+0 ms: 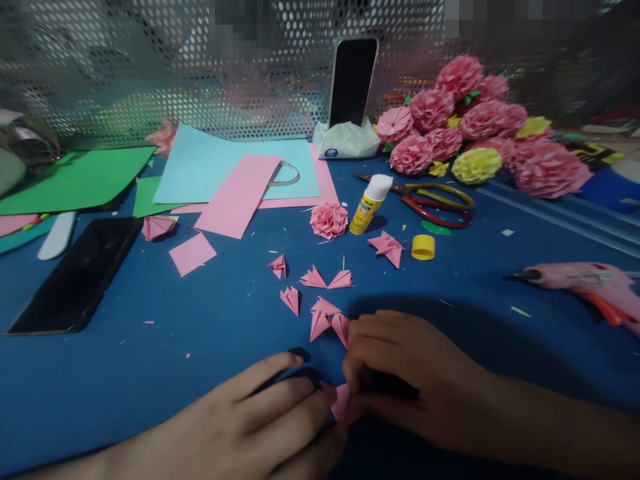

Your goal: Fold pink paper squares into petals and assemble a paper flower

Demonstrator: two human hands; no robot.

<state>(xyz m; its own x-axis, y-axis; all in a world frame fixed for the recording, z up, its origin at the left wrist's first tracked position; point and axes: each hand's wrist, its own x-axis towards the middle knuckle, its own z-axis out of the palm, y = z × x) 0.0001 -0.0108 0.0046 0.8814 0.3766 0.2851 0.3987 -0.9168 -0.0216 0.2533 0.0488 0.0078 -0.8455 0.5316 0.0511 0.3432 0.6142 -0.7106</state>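
Observation:
Between my two hands is a small folded piece of pink paper [340,400], partly covered by fingers. My left hand [273,417] pinches its left side, with the index finger stretched out over the table. Fingertips and thumb of my right hand [400,373] close on its right side. Just beyond them lie several folded pink paper petals [323,317], one partly behind my right knuckles. A pink paper flower [329,221], an uncapped glue stick [370,205] standing upright, its yellow cap [423,247] and a pink folded star shape [387,249] are farther back.
On the left lie a black phone [75,277], green paper [75,179] and blue paper [235,163]. Scissors [440,203] and a pink glue gun [580,279] are to the right. Behind stand pink paper flowers [433,110], another phone [354,83] on a tissue pack [345,141] and a perforated metal panel [260,73].

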